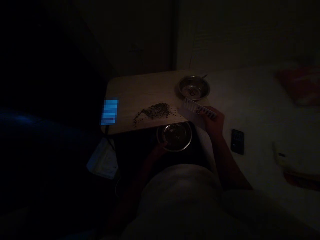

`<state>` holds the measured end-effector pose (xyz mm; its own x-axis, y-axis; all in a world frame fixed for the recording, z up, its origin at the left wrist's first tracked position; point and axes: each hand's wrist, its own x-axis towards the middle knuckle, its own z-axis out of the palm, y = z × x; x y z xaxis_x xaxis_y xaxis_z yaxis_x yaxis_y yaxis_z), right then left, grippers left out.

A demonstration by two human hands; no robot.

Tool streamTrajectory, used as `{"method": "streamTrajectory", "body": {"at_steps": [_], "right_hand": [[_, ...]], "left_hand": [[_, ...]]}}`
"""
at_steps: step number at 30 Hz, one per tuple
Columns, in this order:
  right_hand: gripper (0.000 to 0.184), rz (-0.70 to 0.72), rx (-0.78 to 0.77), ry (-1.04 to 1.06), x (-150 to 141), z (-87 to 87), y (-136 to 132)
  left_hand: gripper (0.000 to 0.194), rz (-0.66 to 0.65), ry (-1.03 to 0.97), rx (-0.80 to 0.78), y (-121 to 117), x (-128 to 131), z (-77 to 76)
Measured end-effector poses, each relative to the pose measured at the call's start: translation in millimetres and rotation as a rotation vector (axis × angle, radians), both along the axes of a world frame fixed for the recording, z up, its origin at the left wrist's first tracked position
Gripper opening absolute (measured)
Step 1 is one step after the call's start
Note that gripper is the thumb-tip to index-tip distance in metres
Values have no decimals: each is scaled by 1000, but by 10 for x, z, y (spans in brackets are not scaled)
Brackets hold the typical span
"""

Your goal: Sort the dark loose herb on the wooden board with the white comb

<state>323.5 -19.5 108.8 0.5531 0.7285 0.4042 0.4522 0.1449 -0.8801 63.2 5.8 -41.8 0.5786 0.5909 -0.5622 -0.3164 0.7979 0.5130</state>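
Observation:
The light is very dim. A dark heap of small seeds or grains (pixel 157 110) lies on a wooden tabletop (pixel 125 91), with some strewn toward its left and front edge. At the table's right end, my right hand (pixel 213 121) is closed on a pale slotted plastic piece (pixel 193 106) whose exact kind I cannot make out. Just below the front edge, my left hand (pixel 161 147) grips the near-left rim of a steel bowl (pixel 186 146); small dark bits show inside it. A second steel bowl (pixel 195 87) stands behind the slotted piece.
A lit screen (pixel 109 112) sits at the table's left end. To the right spreads a pale surface (pixel 255 110) with a dark phone (pixel 237 141) and a red item (pixel 302 85) on it. A pale packet (pixel 105 160) is low at the left.

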Motion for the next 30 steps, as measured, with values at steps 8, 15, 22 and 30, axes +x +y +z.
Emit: {"method": "streamTrajectory", "body": {"at_steps": [8, 15, 22, 30], "right_hand": [[18, 151, -100, 53, 7, 100, -65], [20, 47, 9, 6, 35, 18, 52], [20, 149, -40, -1, 41, -25, 173], [20, 231, -91, -8, 63, -18, 183]], "left_hand": [[48, 27, 13, -3, -4, 37, 78], [54, 9, -22, 5, -8, 28, 109], [55, 2, -15, 8, -15, 24, 59], [58, 7, -32, 9, 0, 39, 91]]}}
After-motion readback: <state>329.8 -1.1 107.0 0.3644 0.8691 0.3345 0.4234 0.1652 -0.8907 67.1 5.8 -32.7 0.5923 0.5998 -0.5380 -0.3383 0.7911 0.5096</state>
